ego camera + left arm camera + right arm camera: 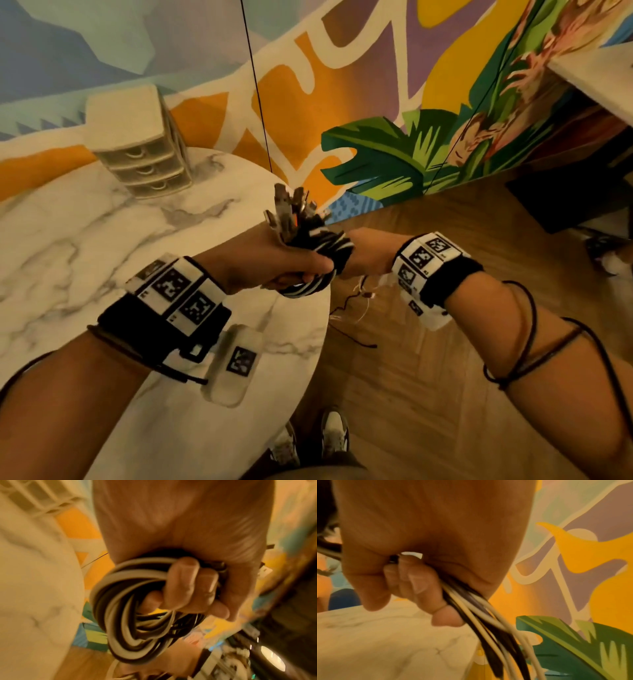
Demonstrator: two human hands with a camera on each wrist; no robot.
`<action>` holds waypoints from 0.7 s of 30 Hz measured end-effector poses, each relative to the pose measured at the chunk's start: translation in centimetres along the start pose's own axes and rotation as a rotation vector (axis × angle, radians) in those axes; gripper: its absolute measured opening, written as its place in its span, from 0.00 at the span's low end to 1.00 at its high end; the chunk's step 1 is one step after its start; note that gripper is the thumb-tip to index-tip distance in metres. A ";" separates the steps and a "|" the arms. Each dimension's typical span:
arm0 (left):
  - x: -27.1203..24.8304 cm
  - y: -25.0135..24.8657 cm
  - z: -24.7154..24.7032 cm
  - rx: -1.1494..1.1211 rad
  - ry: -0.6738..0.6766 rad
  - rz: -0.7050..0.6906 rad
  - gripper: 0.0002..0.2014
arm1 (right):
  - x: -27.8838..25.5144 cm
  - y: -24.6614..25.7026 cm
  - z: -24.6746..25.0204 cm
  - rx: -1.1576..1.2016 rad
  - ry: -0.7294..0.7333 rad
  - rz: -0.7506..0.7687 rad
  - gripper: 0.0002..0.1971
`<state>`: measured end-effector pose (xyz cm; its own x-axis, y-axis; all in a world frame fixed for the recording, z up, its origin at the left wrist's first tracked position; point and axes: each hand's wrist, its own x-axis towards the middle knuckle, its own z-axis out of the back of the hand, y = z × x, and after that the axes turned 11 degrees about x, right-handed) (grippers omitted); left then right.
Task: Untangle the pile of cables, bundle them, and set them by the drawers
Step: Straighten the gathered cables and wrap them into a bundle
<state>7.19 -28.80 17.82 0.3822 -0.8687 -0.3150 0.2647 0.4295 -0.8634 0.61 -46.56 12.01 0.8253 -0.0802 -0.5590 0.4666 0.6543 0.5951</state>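
Left hand: clenched round coiled cables, frame centre, keeping loops together.
Right hand: gripped loose strands taut.
Drawers: upper left, well apart.

You are looking at warm, dim, amber-tinted light with soft shadows, both wrist views smeared by motion blur and out of focus up close, and the head view bending straight lines at its edges.

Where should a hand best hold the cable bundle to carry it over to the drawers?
Around the coiled middle of the cable bundle, from the side, as the left hand does: looped strands gather there, while the plug ends splay loose above. Right hand grips the other side.
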 end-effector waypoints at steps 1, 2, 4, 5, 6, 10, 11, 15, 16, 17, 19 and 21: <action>-0.2 0.4 0.1 0.043 0.003 0.008 0.08 | -0.4 -0.3 0.5 -0.065 -0.022 -0.032 0.07; -0.5 0.6 0.0 0.072 0.006 0.013 0.04 | -0.7 -0.6 1.0 -0.106 -0.035 -0.034 0.10; -0.4 1.7 -0.3 0.130 0.003 0.006 0.10 | -0.9 -1.2 1.7 -0.161 -0.048 -0.009 0.15; -0.2 2.2 -0.5 0.158 -0.028 0.009 0.08 | -1.0 -1.4 1.9 -0.168 -0.056 -0.013 0.16; 0.0 2.6 -0.6 0.196 -0.071 0.012 0.05 | -1.1 -1.5 2.0 -0.178 -0.058 -0.007 0.17; 0.9 4.3 -1.2 0.453 -0.193 0.019 0.06 | -1.6 -1.7 2.5 -0.118 -0.063 -0.059 0.15; 0.9 4.5 -1.4 0.479 -0.202 0.028 0.10 | -1.6 -1.4 2.6 -0.120 -0.052 -0.060 0.15; 2.1 5.6 -2.3 0.629 -0.316 0.062 0.19 | -1.7 0.1 2.5 -0.078 -0.105 0.078 0.17; 2.3 5.7 -2.5 0.576 -0.380 0.073 0.20 | -1.8 0.5 2.3 0.032 -0.149 0.112 0.19; 2.5 5.4 -2.7 0.466 -0.442 0.087 0.20 | -2.0 1.0 2.0 0.181 -0.199 0.135 0.20; 3.1 4.4 -2.8 0.230 -0.525 0.103 0.16 | -2.0 1.8 1.1 0.467 -0.295 0.174 0.20; 3.7 3.1 -2.8 0.064 -0.566 0.082 0.10 | -1.7 2.9 -0.1 0.684 -0.380 0.202 0.20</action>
<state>6.89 -31.36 12.92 0.8134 -0.5723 -0.1043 0.2607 0.5190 -0.8140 0.49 -44.40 14.64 0.9088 -0.3400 -0.2419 0.2870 0.0883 0.9539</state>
